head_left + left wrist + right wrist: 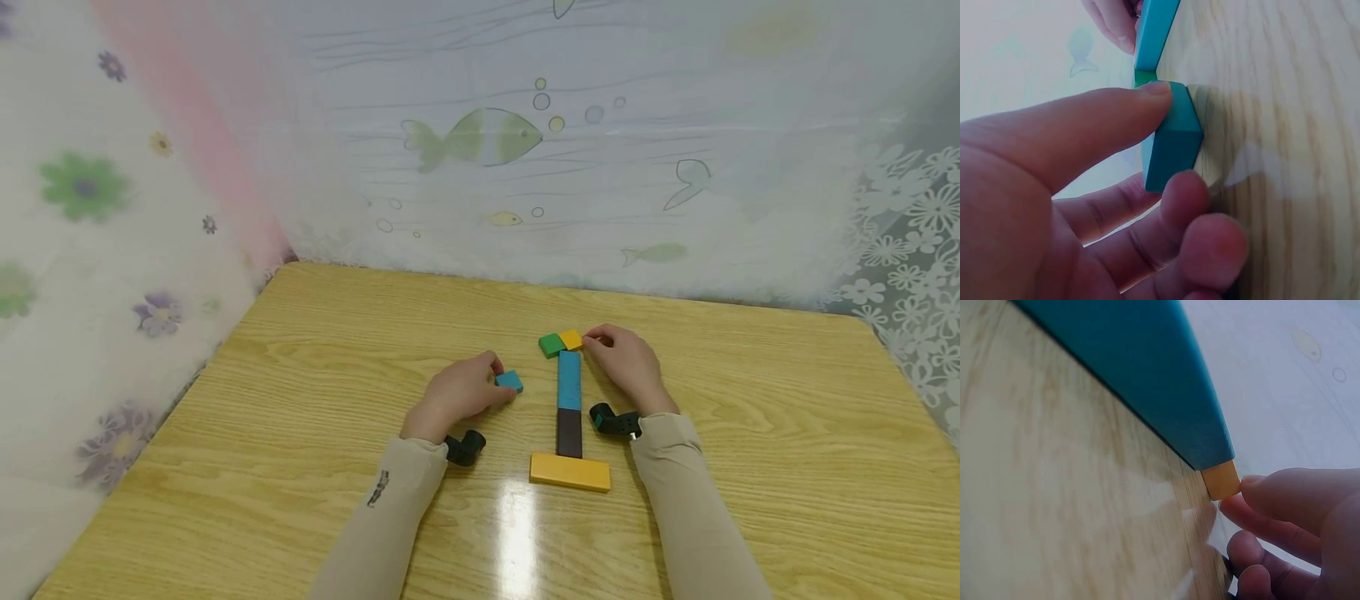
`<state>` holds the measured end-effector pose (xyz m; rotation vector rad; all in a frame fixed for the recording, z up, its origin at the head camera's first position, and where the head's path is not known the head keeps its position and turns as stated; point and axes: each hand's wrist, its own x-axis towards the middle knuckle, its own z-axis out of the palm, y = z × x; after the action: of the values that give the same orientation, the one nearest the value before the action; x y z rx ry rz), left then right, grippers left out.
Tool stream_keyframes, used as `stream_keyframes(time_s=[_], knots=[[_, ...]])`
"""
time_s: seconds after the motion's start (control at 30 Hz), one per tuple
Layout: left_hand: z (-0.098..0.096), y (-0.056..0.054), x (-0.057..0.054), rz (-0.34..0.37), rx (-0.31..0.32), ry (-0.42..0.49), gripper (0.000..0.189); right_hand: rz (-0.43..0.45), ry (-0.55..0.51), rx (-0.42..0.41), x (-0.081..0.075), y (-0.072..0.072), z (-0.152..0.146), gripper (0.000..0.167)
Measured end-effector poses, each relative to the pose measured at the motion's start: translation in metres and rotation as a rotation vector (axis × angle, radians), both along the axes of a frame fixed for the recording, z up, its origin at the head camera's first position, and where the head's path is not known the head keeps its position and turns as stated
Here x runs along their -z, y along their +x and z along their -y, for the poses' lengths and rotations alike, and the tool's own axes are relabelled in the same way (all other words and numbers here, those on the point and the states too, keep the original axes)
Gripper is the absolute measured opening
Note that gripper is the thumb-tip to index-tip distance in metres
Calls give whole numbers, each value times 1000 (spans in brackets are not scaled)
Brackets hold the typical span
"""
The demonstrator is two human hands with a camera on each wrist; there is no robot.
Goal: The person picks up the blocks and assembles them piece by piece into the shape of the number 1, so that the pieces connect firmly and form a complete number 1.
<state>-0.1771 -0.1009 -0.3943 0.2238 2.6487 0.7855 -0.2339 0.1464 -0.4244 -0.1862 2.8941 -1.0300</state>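
My left hand (463, 390) pinches a small blue block (509, 382) between thumb and fingers, left of the laid-out blocks. In the left wrist view the thumb (1116, 109) presses the blue block (1175, 147) near the tabletop. At the far end of the row, my right hand (628, 365) holds the right corner of a small yellow block (571, 339) with thumb and index fingertip. That block meets a small green block (551, 345) on its left. Below them runs a long blue block (569, 380), then a dark block (569, 433), with a long yellow block (570, 472) crosswise at the near end.
The blocks lie on a wood-grain table (300, 358). Behind it hangs a curtain (480, 208) printed with fish, and a flowered one (150, 250) hangs on the left. Each wrist wears a black camera, the left camera (467, 448) close to the tabletop.
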Motion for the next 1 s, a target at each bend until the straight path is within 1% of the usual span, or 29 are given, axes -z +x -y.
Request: stream_keyframes(time_s=[0.17, 0.7, 1.0], knots=[[-3, 0, 1, -38, -8, -29, 35, -1, -1, 1, 0, 0, 0, 33], [-8, -2, 6, -80, -42, -17, 36, 8, -2, 2, 0, -1, 0, 33], [-9, -2, 7, -111, -43, 1, 34, 4, -7, 3, 2, -1, -1, 34]])
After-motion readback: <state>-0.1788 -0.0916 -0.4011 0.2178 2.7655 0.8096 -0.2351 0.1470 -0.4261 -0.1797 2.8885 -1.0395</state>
